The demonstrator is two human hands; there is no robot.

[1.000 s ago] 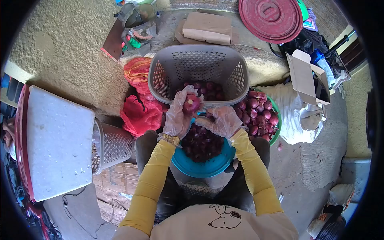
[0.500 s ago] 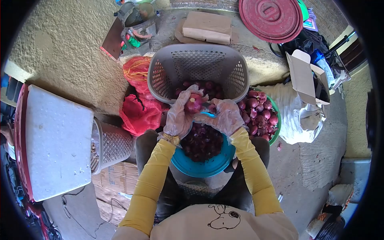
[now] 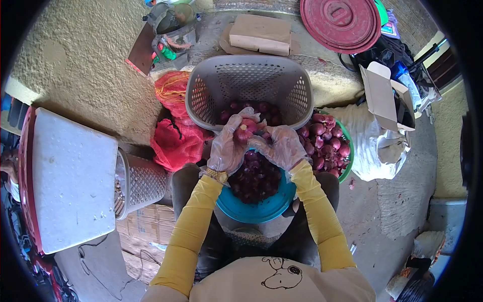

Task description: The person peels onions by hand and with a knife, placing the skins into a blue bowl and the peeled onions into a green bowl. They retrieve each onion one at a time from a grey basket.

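My left hand (image 3: 226, 143), in a clear plastic glove, is closed round a red onion (image 3: 245, 132) just in front of the grey basket. My right hand (image 3: 283, 146), gloved the same way, has its fingers curled close against the onion's right side. A small blue-handled knife showed in this hand a moment earlier; now the fingers mostly hide it. Under both hands a blue basin (image 3: 241, 214) between the knees holds dark red onion skins (image 3: 255, 183). More red onions lie at the bottom of the grey perforated basket (image 3: 249, 75).
To the right, a green-rimmed basin (image 3: 350, 151) is piled with red onions, beside a white sack (image 3: 375, 166). Red mesh bags (image 3: 173, 143) lie left of the basket. A white foam lid (image 3: 75, 181) and a second perforated basket (image 3: 146, 181) stand farther left.
My right hand has turned and closed in toward the onion, so the knife's blue handle has gone from sight. The left hand still holds the onion, tilted slightly.
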